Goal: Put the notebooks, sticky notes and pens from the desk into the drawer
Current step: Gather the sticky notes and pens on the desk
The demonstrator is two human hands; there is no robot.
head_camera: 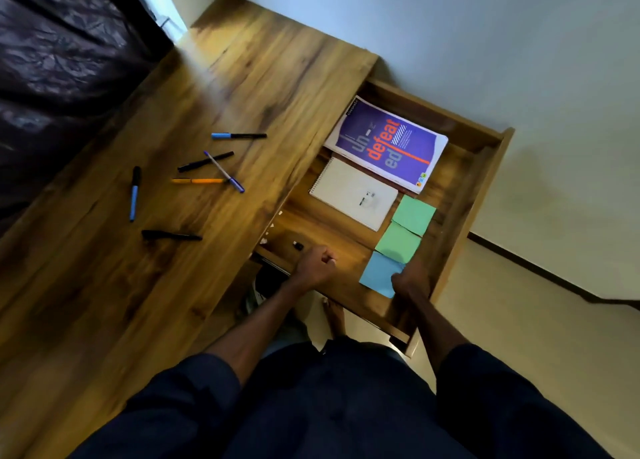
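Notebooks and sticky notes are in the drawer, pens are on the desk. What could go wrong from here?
1. The silver pen lies across the black pen and touches the orange pen; lifting one may roll the others.
2. The drawer is pulled far out, with the left hand and right hand in it; leaning on it could strain it.
3. Dropped pens could scatter the overlapping green sticky pad and blue sticky pad.

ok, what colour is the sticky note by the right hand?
Light blue. The sticky note shows plainly in the head view, beside the right hand.
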